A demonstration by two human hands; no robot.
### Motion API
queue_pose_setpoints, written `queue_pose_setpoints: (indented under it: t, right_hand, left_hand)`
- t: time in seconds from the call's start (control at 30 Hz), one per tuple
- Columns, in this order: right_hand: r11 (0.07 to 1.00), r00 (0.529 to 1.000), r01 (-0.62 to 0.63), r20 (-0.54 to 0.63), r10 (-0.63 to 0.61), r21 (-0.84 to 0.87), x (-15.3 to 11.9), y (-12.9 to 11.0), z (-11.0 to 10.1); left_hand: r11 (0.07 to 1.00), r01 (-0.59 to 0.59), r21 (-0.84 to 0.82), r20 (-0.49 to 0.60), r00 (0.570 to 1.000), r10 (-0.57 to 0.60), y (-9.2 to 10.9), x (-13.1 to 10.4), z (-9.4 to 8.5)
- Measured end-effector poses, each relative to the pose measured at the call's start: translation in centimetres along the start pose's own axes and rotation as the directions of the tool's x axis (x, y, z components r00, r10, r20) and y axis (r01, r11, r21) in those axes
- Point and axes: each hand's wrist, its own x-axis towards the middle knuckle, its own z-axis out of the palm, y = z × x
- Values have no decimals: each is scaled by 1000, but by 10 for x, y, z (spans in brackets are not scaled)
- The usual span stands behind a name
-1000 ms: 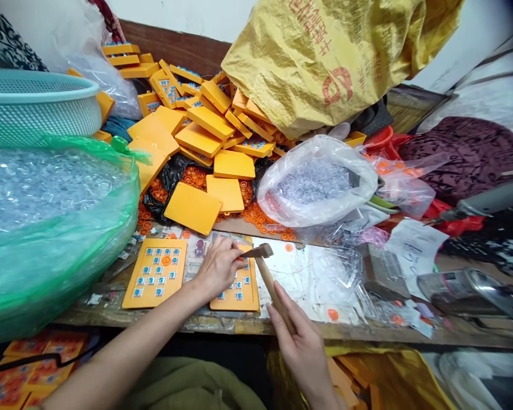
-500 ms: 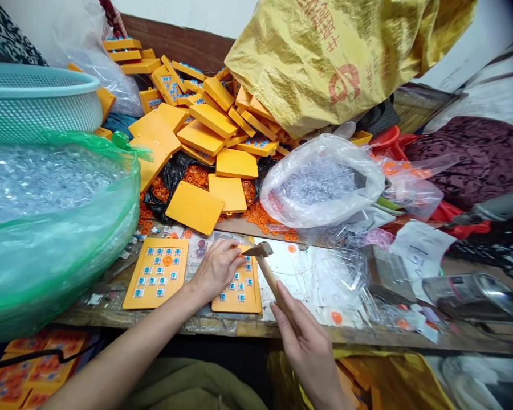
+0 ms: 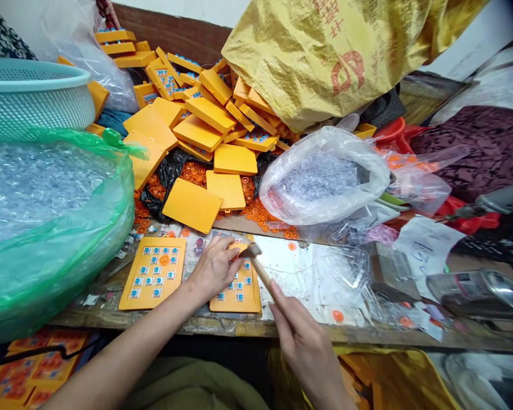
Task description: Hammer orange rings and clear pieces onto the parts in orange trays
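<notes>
At the far left, see a green bag (image 3: 85,262), full of small clear bits (image 3: 38,182). Next, find the left yellow board (image 3: 147,293), lying flat on the bench (image 3: 248,328), with blue bits (image 3: 159,281) facing up and one orange ring (image 3: 165,260) toward the far end. Note its long way, going from near to far and leaning a little right at the far end.

Then come to the left hand (image 3: 212,269), bent over the far part of the right yellow board (image 3: 250,291), finger and thumb tips close to each other. Can't tell if pinching something small; too well hidden. See this board flat on the bench too, blue bits up, longer from near to far than side to side.

Close by those fingertips, over the board's far part, spot the head of a hammer (image 3: 264,274), a bit blurred. Can't tell if touching. Follow the long handle back to the right hand (image 3: 302,329), wrapped around it; pointing, head first, away and to the left.

Most likely in the middle of tapping something small into the right yellow board. For a good next tap, best to aim softly and keep fingertips clear of the head.
</notes>
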Motion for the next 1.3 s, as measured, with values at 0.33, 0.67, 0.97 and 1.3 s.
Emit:
queue_pose_setpoints:
  t: [0.33,0.67,0.97,1.3]
  right_hand:
    - [730,777,-484,-147,612,483,0,19,7]
    - [612,754,-488,-53,655,623,7,18,7]
    - [937,946,-272,-115,302,220,-8,26,-5]
    - [998,999,14,35,-12,-65,-3,12,-12]
  left_hand:
    - [983,115,141,235,961,-146,7,89,12]
    - [984,135,116,336,927,-167,0,103,23]
    - [989,140,-50,224,966,-126,22,39,-5]
    - [937,236,-256,95,971,-218,16,18,8]
